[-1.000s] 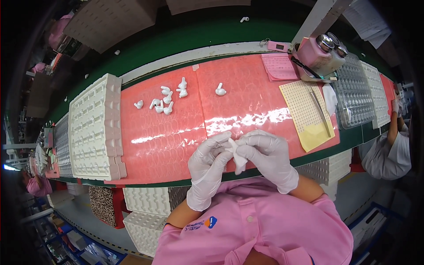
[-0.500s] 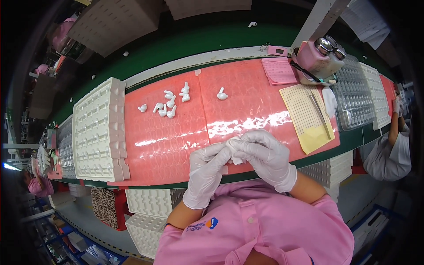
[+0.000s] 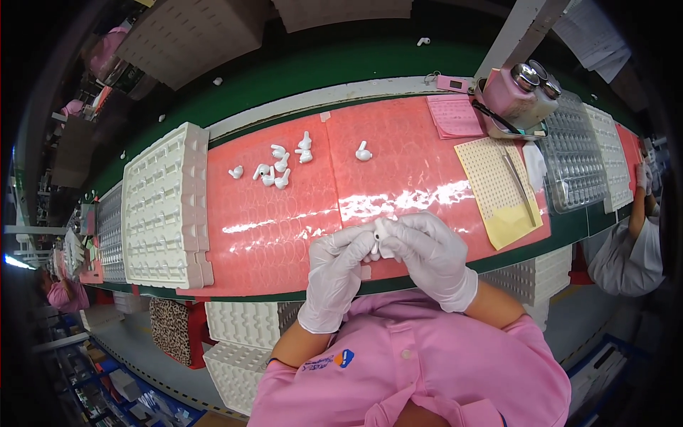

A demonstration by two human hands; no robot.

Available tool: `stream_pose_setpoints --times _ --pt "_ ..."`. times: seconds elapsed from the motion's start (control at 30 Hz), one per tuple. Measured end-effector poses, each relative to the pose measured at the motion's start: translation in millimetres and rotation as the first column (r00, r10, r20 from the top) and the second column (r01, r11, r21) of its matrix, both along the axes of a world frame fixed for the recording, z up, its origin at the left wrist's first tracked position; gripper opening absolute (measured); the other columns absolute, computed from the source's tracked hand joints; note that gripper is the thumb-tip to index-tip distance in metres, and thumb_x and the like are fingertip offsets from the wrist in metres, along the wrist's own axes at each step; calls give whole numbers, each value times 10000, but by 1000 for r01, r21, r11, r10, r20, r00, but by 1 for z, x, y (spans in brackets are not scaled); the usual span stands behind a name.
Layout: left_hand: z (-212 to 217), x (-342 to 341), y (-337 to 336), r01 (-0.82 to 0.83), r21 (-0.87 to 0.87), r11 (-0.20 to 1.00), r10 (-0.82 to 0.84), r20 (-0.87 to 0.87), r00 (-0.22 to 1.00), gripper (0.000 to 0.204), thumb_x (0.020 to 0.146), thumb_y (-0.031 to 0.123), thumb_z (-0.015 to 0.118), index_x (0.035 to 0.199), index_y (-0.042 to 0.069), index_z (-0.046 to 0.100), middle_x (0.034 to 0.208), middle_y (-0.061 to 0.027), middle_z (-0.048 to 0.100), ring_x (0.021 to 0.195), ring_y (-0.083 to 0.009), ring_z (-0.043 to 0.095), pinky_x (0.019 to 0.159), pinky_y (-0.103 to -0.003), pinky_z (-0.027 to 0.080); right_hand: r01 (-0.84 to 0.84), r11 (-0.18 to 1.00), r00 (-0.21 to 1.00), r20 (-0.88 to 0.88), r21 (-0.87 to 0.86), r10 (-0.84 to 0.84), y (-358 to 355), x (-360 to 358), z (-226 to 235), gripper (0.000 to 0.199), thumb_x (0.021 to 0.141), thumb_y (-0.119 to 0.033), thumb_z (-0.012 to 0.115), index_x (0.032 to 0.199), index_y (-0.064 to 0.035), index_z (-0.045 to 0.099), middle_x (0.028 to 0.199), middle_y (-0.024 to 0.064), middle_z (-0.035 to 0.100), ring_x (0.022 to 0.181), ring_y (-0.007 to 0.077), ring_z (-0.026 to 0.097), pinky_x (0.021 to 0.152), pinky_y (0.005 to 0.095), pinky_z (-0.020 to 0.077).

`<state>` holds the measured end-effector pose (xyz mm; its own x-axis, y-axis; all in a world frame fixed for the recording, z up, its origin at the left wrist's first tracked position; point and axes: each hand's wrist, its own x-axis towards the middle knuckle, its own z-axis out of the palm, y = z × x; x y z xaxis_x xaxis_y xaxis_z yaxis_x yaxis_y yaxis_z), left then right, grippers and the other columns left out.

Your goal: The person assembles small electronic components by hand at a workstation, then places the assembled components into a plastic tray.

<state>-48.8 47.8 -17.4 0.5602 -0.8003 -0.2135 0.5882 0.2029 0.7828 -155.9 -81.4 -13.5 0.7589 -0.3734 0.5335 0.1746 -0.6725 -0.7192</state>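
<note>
Both my hands wear white gloves and meet over the near edge of the red mat [image 3: 277,256]. Pinched in the fingers of my left hand [image 3: 334,274] is a white earbud [image 3: 378,235], with a small dark spot on it. My right hand [image 3: 430,263] is closed against the same earbud, with a bit of white cloth [image 3: 386,250] at its fingertips; the glove partly hides both. Farther off on the mat lies a loose group of several white earbuds [image 3: 282,178]. A single earbud [image 3: 363,151] rests apart, right of the mat's seam.
A white moulded tray [image 3: 160,213] stands left of the mat. At right are yellow dotted sheets with tweezers [image 3: 521,185], a pink pad [image 3: 455,116], pump bottles [image 3: 514,89] and clear trays [image 3: 573,164]. Beyond, a green belt [image 3: 320,60] carries scattered earbuds. A co-worker's gloved hand [image 3: 642,176] shows far right.
The cloth that covered the piece between my fingers has drawn back, and the earbud's dark spot now shows. Earbuds on the green belt have shifted right. The view has moved slightly.
</note>
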Motion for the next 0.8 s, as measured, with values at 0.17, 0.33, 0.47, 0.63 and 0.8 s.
stream_pose_setpoints --times 0.17,0.33,0.47,0.63,0.8 --pt "8 0 -7 -53 34 998 54 -38 998 224 905 62 615 1085 -69 637 935 -100 658 791 -124 596 728 -255 501 21 937 994 -108 348 18 -7 -9 1 276 812 43 666 1083 -8 647 887 75 598 713 152 601 594 255 495" --pt "9 0 -6 -43 30 999 45 -61 997 205 892 34 620 1077 -54 633 982 -129 670 855 -144 639 770 -257 530 -10 1000 1000 18 19 9 -4 -1 14 190 832 57 644 1016 13 660 852 81 618 649 115 593 580 231 490" --pt "6 2 -8 -32 15 999 34 -88 996 191 890 29 620 1063 -51 630 997 -137 670 889 -154 649 788 -256 533 -23 997 999 20 -73 25 1 2 14 165 829 48 649 989 11 665 853 96 628 657 126 606 591 240 496" --pt "-4 7 -8 -61 -92 994 53 -86 995 192 892 26 614 1067 -51 621 995 -144 667 894 -163 650 791 -262 533 -40 836 941 -260 547 215 -11 -10 11 186 791 41 685 974 8 672 890 118 635 714 169 636 633 260 516" --pt "9 5 2 -74 -95 993 63 -117 991 162 897 41 610 1034 -41 639 928 -112 662 799 -155 638 723 -271 531 78 996 995 -51 -48 -80 10 4 20 160 796 12 696 953 -4 668 829 109 631 745 208 628 636 291 511"
